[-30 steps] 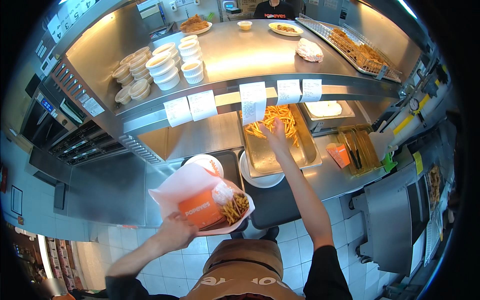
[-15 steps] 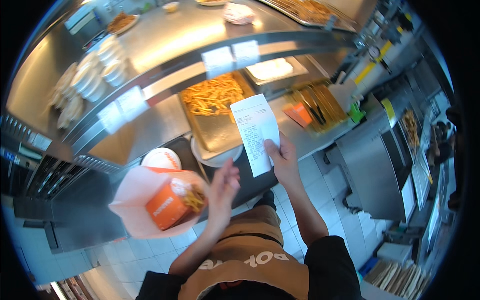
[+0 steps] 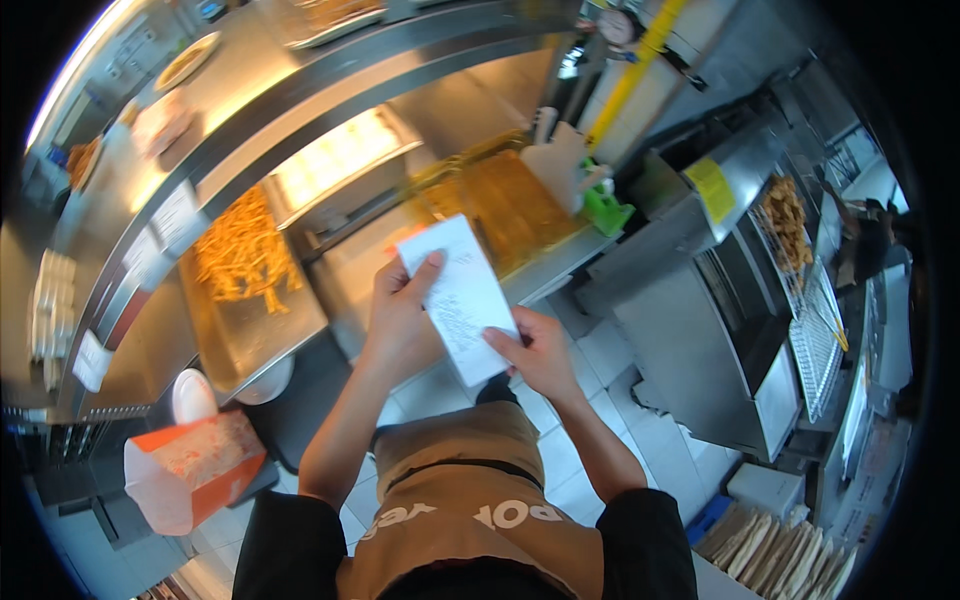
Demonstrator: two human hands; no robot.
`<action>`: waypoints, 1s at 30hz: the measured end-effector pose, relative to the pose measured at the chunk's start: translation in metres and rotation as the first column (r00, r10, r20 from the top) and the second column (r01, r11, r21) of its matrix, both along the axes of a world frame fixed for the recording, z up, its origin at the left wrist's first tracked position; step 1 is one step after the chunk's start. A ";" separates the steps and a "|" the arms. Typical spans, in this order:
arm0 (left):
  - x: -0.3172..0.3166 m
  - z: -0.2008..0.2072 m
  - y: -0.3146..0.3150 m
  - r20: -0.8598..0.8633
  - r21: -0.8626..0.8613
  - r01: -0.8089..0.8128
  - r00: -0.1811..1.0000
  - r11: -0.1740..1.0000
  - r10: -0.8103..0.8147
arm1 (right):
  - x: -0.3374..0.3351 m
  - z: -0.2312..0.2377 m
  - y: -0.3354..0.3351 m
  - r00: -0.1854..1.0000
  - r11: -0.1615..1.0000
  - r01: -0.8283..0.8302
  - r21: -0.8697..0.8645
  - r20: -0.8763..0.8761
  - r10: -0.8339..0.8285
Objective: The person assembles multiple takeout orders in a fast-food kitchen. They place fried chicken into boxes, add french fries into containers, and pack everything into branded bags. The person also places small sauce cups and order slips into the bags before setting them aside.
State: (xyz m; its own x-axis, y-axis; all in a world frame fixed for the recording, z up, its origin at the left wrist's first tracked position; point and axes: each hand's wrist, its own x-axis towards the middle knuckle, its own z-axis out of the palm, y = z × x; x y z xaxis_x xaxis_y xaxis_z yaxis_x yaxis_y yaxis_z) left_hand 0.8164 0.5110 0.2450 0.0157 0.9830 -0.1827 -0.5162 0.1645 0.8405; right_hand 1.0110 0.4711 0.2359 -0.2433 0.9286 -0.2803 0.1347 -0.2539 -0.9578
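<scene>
Both hands hold a long white paper receipt (image 3: 458,310) with blurred print, tilted in front of my apron. My left hand (image 3: 400,300) pinches its upper left edge, thumb on the face. Lower down, my right hand (image 3: 540,352) grips the right edge near the bottom corner. Past my left hand, a metal pan of french fries (image 3: 245,250) sits on the counter. At the lower left stands an orange and white paper bag (image 3: 190,470), apart from both hands.
An amber tray (image 3: 500,205) lies beyond the receipt, with a green object (image 3: 605,208) beside it. A lit pan (image 3: 335,165) is behind the fries. Steel equipment (image 3: 690,340) and a rack of fried food (image 3: 788,225) stand to the right.
My left hand has come up and taken hold of the receipt, which was in my right hand alone. The view has swung right, so the fries and bag now appear further left.
</scene>
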 end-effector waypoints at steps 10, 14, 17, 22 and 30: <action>0.058 0.003 0.080 -0.149 -0.101 -0.106 0.985 0.989 0.091 | 0.223 -0.116 0.194 0.820 0.806 0.180 0.565 0.366 -0.439; 0.046 0.023 0.077 -0.172 -0.191 -0.040 0.985 0.981 0.006 | 0.299 -0.169 0.280 0.876 0.946 0.322 -0.038 0.390 -0.282; 0.044 0.044 0.066 -0.095 -0.148 0.012 0.995 0.989 -0.027 | 0.316 -0.181 0.311 0.907 0.982 0.088 -0.165 0.422 -0.011; 0.041 0.068 0.051 -0.130 -0.123 -0.026 0.991 0.992 0.010 | 0.330 -0.187 0.313 0.978 0.940 0.185 -0.288 0.149 -0.147; 0.039 0.074 0.047 -0.138 -0.164 -0.073 0.989 0.984 0.050 | 0.375 -0.232 0.269 0.948 0.997 0.074 -0.010 -0.308 -0.073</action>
State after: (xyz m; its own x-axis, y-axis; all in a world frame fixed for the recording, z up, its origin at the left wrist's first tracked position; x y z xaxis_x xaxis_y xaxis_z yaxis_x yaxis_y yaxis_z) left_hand 0.8558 0.5577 0.3193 -0.0794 0.9364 -0.3418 -0.4153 0.2807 0.8653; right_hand 1.3859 0.7396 0.0037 -0.2486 0.9475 -0.2010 -0.1861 -0.2503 -0.9501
